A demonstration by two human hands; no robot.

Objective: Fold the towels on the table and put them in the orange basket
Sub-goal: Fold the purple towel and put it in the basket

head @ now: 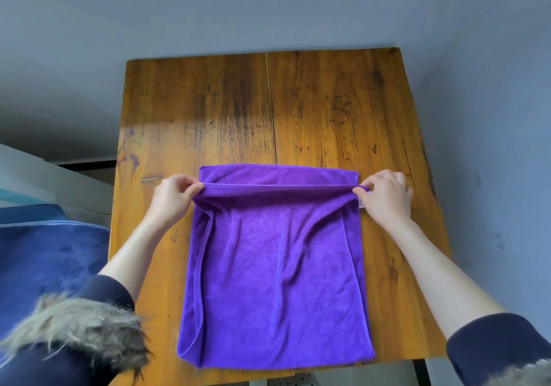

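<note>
— From where is the scene viewed?
— It is seen from a single head-worn camera, aimed forward and steeply down over the wooden table [328,111].
— How near is it placed?
— Within arm's reach: both forearms are framed from the bottom corners. No second view is given.

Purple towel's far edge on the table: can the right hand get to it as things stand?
Probably yes. The right hand pinches the lifted edge of the purple towel just short of it, nothing lies between, but it must let go first.
</note>
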